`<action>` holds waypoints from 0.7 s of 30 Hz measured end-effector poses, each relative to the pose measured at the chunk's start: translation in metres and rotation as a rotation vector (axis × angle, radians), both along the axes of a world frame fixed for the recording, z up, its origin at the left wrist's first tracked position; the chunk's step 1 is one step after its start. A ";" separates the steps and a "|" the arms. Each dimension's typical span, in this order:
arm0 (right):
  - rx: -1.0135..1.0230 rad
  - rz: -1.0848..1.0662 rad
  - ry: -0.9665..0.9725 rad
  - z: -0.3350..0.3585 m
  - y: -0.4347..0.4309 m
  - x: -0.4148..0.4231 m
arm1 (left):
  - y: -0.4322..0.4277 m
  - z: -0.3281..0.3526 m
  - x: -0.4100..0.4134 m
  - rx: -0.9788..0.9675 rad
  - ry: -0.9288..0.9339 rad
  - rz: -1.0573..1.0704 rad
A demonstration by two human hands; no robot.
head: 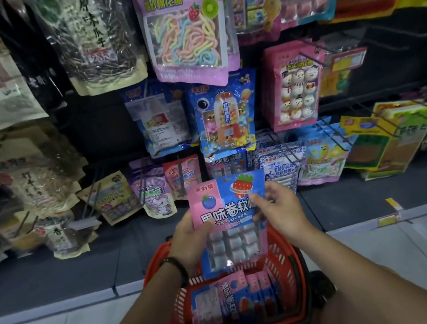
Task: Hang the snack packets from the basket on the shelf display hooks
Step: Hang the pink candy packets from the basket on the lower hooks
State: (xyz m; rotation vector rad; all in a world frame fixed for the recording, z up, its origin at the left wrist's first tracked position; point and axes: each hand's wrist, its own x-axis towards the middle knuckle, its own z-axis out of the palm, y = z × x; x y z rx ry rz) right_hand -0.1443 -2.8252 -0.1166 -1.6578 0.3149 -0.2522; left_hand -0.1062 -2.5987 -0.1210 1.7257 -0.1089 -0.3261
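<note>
I hold a pink and blue snack packet (229, 216) upright above the red basket (288, 271), just below the lowest row of display hooks. My left hand (192, 240) grips its left edge, thumb across the front. My right hand (280, 207) pinches its right edge. Several more packets of the same kind (230, 298) lie in the basket. A matching packet (225, 164) hangs on a hook directly behind the held one, mostly hidden by it.
The black shelf wall holds hanging packets: a marshmallow bag (186, 29) at top centre, a blue candy bag (224, 114), a pink snowman bag (293, 85), seed bags (96, 37) at left. A dark base ledge (55, 275) runs below. The basket stands on a pale tiled floor (394, 258).
</note>
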 end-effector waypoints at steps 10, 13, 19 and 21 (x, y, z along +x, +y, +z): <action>0.176 -0.006 0.003 -0.063 -0.022 0.043 | -0.036 -0.045 0.071 -0.036 -0.049 0.131; 0.227 -0.042 0.028 -0.087 -0.031 0.060 | -0.049 -0.066 0.091 -0.090 0.028 0.145; 0.235 -0.047 0.083 -0.123 -0.049 0.100 | -0.073 -0.103 0.116 -0.064 0.066 0.154; 0.231 -0.050 0.103 -0.131 -0.058 0.112 | -0.077 -0.114 0.124 -0.016 0.057 0.166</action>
